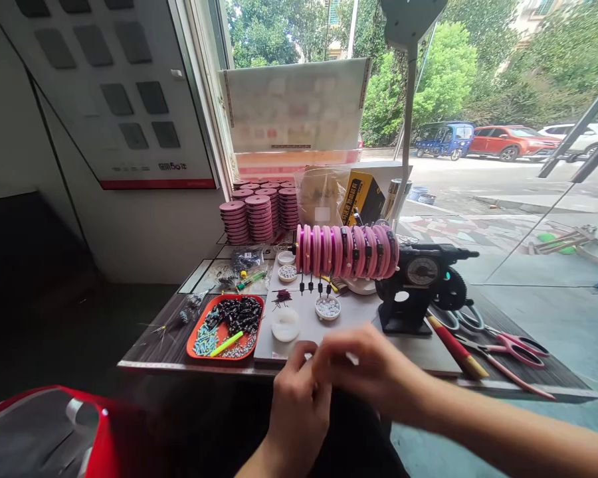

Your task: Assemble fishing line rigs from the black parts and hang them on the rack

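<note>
My left hand (299,406) is closed in front of the table's front edge, its fingers curled up toward my other hand. My right hand (366,365), a little blurred, meets it from the right with bent, pinching fingers. Anything between the fingertips is hidden or too small to make out. Just beyond them lie a round white dish (286,325) and a small dish of white beads (327,307). Above these, a row of pink foam rings (329,249) sits on a black stand with a dial (422,272); several thin lines with black pieces (311,287) hang below.
An orange tray (192,345) at left holds black parts, blue-green pieces and a yellow-green stick. Scissors (515,348) and a red-handled tool (456,345) lie at right. Stacks of pink spools (259,216) and a yellow-black box (361,196) stand behind. A red-edged bag (99,425) is lower left.
</note>
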`<state>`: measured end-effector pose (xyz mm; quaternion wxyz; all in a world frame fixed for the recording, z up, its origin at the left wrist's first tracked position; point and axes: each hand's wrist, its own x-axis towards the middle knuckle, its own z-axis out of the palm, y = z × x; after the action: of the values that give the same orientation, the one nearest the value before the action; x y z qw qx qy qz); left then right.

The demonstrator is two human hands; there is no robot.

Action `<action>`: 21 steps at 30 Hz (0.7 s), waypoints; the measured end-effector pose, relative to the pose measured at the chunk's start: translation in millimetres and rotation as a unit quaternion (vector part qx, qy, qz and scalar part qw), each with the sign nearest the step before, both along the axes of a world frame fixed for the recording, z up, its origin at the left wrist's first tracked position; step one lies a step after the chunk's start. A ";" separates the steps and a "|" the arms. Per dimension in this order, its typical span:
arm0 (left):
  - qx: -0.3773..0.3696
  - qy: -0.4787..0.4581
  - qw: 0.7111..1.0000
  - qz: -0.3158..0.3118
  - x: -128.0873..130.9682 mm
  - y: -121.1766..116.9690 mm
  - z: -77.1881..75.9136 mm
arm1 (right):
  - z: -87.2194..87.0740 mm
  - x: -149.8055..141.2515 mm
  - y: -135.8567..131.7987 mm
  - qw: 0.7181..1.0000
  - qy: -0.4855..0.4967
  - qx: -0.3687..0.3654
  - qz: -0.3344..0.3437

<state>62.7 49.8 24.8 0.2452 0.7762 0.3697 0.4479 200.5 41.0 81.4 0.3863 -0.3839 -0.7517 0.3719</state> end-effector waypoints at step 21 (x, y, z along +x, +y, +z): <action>-0.629 -0.264 0.724 -0.099 26.8 -10.7 8.2 | -54.3 45.0 -58.9 0.872 -0.274 0.396 -0.088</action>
<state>89.5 39.1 32.9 0.8082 0.3261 0.4079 0.2722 245.5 -17.9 27.1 0.3161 -0.3501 -0.8746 -0.1126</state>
